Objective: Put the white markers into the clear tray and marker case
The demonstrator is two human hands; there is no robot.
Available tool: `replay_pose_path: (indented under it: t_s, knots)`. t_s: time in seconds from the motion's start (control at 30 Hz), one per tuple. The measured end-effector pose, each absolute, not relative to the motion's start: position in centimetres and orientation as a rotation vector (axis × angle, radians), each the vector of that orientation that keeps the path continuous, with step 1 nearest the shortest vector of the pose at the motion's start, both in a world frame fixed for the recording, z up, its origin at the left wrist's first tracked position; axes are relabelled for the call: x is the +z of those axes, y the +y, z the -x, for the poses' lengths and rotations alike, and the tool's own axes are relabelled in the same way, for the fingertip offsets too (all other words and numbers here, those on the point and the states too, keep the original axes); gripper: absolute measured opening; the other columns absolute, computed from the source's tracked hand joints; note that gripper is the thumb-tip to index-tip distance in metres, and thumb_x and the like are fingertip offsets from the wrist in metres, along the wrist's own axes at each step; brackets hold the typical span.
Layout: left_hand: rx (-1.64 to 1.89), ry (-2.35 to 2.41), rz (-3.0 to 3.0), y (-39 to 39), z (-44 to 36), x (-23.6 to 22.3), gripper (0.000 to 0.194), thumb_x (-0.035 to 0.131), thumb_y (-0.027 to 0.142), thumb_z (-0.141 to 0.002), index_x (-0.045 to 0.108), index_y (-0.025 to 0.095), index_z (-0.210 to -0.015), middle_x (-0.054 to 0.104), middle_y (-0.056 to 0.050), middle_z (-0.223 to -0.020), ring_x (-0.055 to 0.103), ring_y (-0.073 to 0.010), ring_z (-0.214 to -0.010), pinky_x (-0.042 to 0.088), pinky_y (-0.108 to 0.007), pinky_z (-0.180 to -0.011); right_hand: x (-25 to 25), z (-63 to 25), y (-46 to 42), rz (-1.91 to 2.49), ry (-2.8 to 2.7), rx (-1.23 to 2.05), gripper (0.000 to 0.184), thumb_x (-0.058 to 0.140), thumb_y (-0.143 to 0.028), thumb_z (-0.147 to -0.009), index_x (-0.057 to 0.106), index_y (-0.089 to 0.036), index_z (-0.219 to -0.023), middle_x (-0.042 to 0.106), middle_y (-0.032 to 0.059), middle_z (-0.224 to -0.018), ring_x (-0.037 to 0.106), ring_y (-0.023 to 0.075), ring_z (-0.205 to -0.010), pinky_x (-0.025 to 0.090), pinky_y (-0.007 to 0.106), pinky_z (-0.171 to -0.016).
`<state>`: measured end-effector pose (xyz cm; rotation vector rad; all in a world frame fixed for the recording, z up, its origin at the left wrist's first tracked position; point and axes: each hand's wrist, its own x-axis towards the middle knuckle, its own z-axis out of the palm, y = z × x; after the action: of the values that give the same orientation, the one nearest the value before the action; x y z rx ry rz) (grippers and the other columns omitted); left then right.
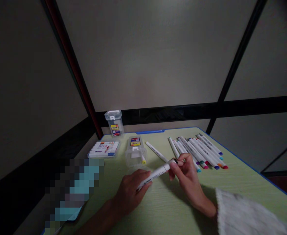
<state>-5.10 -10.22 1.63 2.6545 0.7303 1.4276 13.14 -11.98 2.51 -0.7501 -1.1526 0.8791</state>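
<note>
A white marker [158, 171] with a dark end is held slantwise above the table between both hands. My left hand [131, 188] is closed round its lower left part. At the upper right end, my right hand [188, 182] pinches the marker near its dark tip, the fingers partly hiding it. Just beyond the hands lies another white marker [155, 151] on the table. Behind my right hand several white markers [202, 150] with coloured ends lie loosely side by side. A clear plastic case [135, 153] lies beyond my left hand, with a yellow-ended marker [143, 159] in it.
A second clear case [115, 125] stands upright at the back left of the light green table [168, 209]. In front of it lies a flat pack of markers [104, 148]. A blurred turquoise object [78, 189] is at the left edge. Wall panels [143, 65] rise behind.
</note>
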Motion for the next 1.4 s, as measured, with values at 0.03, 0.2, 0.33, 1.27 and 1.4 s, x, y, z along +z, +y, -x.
replay_pose_path:
  t_s: [0.03,0.2,0.33,1.27,1.4]
  knots:
    - [1.432,0.732,-2.664,-10.2,5.1,1.6,0.023,0.052,0.018,-0.080,0.055,0.016,-0.103,0.067,-0.006,-0.084,0.065,-0.0132,-0.074,0.053,-0.021,-0.065,2.6,-13.2,-11.8,0.763,-1.158,0.895,0.026,0.057,-0.038,-0.080,0.034,-0.024,-0.081,0.051,-0.0100,-0.053,0.047,0.0070,-0.041,0.037,0.016,-0.039]
    - [1.377,0.688,-2.694,-10.0,5.2,1.3,0.024,0.051,0.017,-0.081,0.055,0.016,-0.105,0.067,-0.007,-0.083,0.064,-0.0130,-0.073,0.053,-0.021,-0.062,2.7,-13.5,-11.4,0.814,-1.284,1.034,0.026,0.053,-0.044,-0.080,0.043,-0.020,-0.077,0.053,-0.0070,-0.044,0.042,0.0068,-0.034,0.031,0.017,-0.035]
    - [1.345,0.706,-2.685,-9.9,5.2,1.4,0.026,0.053,0.016,-0.080,0.055,0.016,-0.105,0.066,-0.007,-0.083,0.064,-0.0128,-0.073,0.053,-0.021,-0.063,2.6,-13.3,-11.3,0.823,-1.240,1.078,0.031,0.054,-0.048,-0.078,0.045,-0.019,-0.070,0.048,-0.0082,-0.040,0.035,0.0049,-0.031,0.025,0.016,-0.033]
    - [1.200,1.161,-1.873,-10.0,4.9,3.0,0.028,0.050,0.036,-0.078,0.063,0.013,-0.086,0.061,-0.001,-0.069,0.050,-0.0112,-0.057,0.037,-0.019,-0.052,1.9,-13.6,-10.3,0.827,-0.832,1.104,0.029,0.062,-0.042,-0.072,0.047,-0.019,-0.064,0.042,-0.0084,-0.042,0.029,0.0043,-0.038,0.022,0.015,-0.036]
    - [1.208,1.149,-1.820,-10.1,4.8,3.2,0.027,0.048,0.036,-0.079,0.061,0.013,-0.085,0.058,0.000,-0.069,0.047,-0.0104,-0.057,0.035,-0.019,-0.051,1.8,-13.7,-10.4,0.811,-0.858,1.138,0.026,0.061,-0.039,-0.073,0.048,-0.019,-0.065,0.043,-0.0079,-0.042,0.031,0.0043,-0.038,0.022,0.015,-0.036]
